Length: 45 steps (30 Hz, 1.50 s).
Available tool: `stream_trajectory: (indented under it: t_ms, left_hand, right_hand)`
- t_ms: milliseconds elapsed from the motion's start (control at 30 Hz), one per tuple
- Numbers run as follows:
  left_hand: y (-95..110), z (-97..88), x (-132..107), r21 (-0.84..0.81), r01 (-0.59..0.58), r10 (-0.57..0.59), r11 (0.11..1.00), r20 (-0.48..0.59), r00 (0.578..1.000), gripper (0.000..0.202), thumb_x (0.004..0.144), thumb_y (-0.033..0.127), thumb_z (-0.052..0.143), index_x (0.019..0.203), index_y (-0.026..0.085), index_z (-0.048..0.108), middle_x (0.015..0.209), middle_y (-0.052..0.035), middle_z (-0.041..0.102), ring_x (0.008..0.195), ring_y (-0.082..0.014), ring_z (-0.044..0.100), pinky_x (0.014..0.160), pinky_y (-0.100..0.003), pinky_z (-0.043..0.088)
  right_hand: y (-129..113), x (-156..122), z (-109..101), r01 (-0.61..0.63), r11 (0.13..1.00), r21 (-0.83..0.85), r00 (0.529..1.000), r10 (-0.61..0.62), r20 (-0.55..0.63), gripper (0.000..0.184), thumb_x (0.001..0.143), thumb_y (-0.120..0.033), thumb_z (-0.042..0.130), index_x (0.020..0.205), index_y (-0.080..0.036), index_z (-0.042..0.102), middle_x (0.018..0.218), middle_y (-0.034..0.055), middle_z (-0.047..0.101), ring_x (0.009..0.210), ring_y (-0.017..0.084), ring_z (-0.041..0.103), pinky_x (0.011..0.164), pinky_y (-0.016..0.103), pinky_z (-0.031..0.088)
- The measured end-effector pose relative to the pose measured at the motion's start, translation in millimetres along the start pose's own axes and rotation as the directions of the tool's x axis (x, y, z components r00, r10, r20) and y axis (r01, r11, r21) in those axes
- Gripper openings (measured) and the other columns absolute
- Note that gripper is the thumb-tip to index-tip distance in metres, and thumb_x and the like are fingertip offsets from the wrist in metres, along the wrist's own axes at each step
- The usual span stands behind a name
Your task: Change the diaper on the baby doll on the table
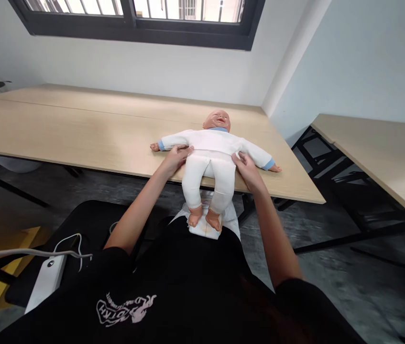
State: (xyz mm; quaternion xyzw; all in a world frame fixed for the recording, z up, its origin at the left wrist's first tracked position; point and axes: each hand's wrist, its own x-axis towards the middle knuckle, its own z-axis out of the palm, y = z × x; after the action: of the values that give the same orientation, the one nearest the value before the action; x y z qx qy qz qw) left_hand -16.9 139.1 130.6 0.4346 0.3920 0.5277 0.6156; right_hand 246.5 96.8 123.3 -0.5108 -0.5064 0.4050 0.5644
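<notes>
A baby doll [220,119] lies on its back on the table's front edge, arms spread wide and legs hanging over toward me. It wears a white shirt [214,141] with blue cuffs and collar, and its lower body and legs look like white cloth. My left hand [180,156] grips the shirt's hem at the waist on the left side. On the other side, my right hand [246,167] pinches the hem near the hip. Below the doll's bare feet, a folded white diaper [204,231] with a yellowish line rests on my lap, partly hidden by the feet.
The light wood table [91,126] runs along the wall below a barred window. A second table [377,153] stands at the right, with dark folding legs nearby. At lower left are a black chair [91,220], a white power bank [49,277] and a cable [26,252].
</notes>
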Motion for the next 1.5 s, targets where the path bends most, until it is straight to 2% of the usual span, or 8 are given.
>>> stream_trajectory:
  t_ms: [133, 300, 433, 800, 1000, 1100, 1267, 1500]
  left_hand:
    - [-5.2, 8.2, -18.5, 0.131, -0.156, 0.155, 0.979, 0.022, 0.988, 0.073, 0.088, 0.041, 0.081, 0.149, 0.021, 0.046, 0.141, -0.0137, 0.062, 0.138, -0.0315, 0.057, 0.116, -0.041, 0.047]
    - [5.4, 0.0, -26.5, 0.39, -0.324, 0.166, 0.862, 0.386, 0.907, 0.118, 0.073, 0.066, 0.086, 0.165, 0.017, 0.031, 0.175, -0.016, 0.021, 0.16, -0.0431, 0.024, 0.131, -0.052, 0.027]
    - [7.6, -4.8, -33.7, 0.491, -0.424, 0.172, 0.761, 0.477, 0.862, 0.133, 0.069, 0.065, 0.09, 0.169, 0.013, 0.02, 0.177, -0.0142, 0.012, 0.163, -0.0451, 0.012, 0.133, -0.054, 0.021]
    - [-1.1, -1.4, -38.3, 0.465, -0.426, 0.266, 0.776, 0.372, 0.89, 0.112, 0.068, 0.056, 0.089, 0.161, 0.016, 0.041, 0.171, -0.0162, 0.033, 0.158, -0.0407, 0.03, 0.131, -0.053, 0.028]
    - [-12.4, 6.0, -54.3, 0.487, -0.384, 0.32, 0.785, 0.213, 0.923, 0.095, 0.075, 0.051, 0.086, 0.154, 0.016, 0.048, 0.16, -0.0196, 0.047, 0.146, -0.039, 0.05, 0.122, -0.054, 0.043]
    - [-26.6, 16.7, -80.5, 0.616, -0.392, 0.421, 0.683, 0.106, 0.901, 0.088, 0.084, 0.049, 0.081, 0.157, 0.016, 0.044, 0.159, -0.0208, 0.047, 0.149, -0.0382, 0.045, 0.125, -0.054, 0.038]
    - [-50.6, 25.5, -119.0, 0.783, -0.408, 0.506, 0.469, 0.141, 0.851, 0.108, 0.081, 0.036, 0.082, 0.167, 0.015, 0.02, 0.16, -0.0231, 0.044, 0.151, -0.0409, 0.041, 0.123, -0.058, 0.037]
    - [-58.9, 4.4, -141.2, 0.779, -0.431, 0.62, 0.456, 0.07, 0.782, 0.068, 0.091, 0.031, 0.068, 0.154, 0.023, 0.044, 0.15, -0.0142, 0.054, 0.144, -0.0328, 0.05, 0.122, -0.05, 0.042]
  right_hand:
    - [5.3, -22.8, -1.9, 0.126, 0.988, -0.086, 0.992, -0.126, 0.01, 0.076, 0.085, -0.061, 0.072, 0.145, -0.017, 0.056, 0.144, 0.0141, 0.065, 0.134, 0.026, 0.062, 0.123, 0.045, 0.041]
    - [-1.9, -27.5, -1.5, 0.141, 0.983, -0.122, 0.987, -0.13, 0.093, 0.088, 0.087, -0.07, 0.066, 0.153, -0.014, 0.049, 0.144, 0.0169, 0.063, 0.133, 0.028, 0.062, 0.12, 0.045, 0.047]
    - [-8.9, -32.0, -1.3, 0.149, 0.977, -0.154, 0.981, -0.126, 0.15, 0.1, 0.081, -0.069, 0.074, 0.158, -0.012, 0.043, 0.153, 0.0183, 0.054, 0.14, 0.032, 0.056, 0.122, 0.047, 0.046]
    - [-3.4, -32.9, -0.2, 0.132, 0.977, -0.168, 0.987, -0.114, 0.114, 0.101, 0.078, -0.069, 0.079, 0.154, -0.01, 0.049, 0.114, 0.0125, 0.071, 0.108, 0.031, 0.07, 0.102, 0.046, 0.058]
    - [0.2, -35.9, 7.8, 0.081, 0.977, -0.196, 0.993, -0.096, -0.07, 0.094, 0.08, -0.077, 0.07, 0.147, -0.012, 0.055, 0.12, 0.0149, 0.069, 0.114, 0.03, 0.068, 0.111, 0.047, 0.053]
    - [-1.4, -55.3, 19.8, 0.061, 0.981, -0.185, 0.99, -0.084, -0.117, 0.096, 0.085, -0.079, 0.061, 0.154, -0.013, 0.045, 0.14, 0.0206, 0.059, 0.13, 0.032, 0.061, 0.114, 0.048, 0.051]
    - [-7.6, -105.5, 38.4, 0.105, 0.891, -0.441, 0.974, -0.182, -0.137, 0.111, 0.077, -0.068, 0.078, 0.163, -0.015, 0.033, 0.155, 0.0234, 0.042, 0.145, 0.038, 0.045, 0.12, 0.055, 0.042]
    - [-13.4, -127.5, 32.2, 0.079, 0.814, -0.576, 0.952, -0.233, -0.197, 0.077, 0.081, -0.052, 0.077, 0.146, -0.017, 0.054, 0.139, 0.0186, 0.059, 0.127, 0.037, 0.059, 0.105, 0.053, 0.052]
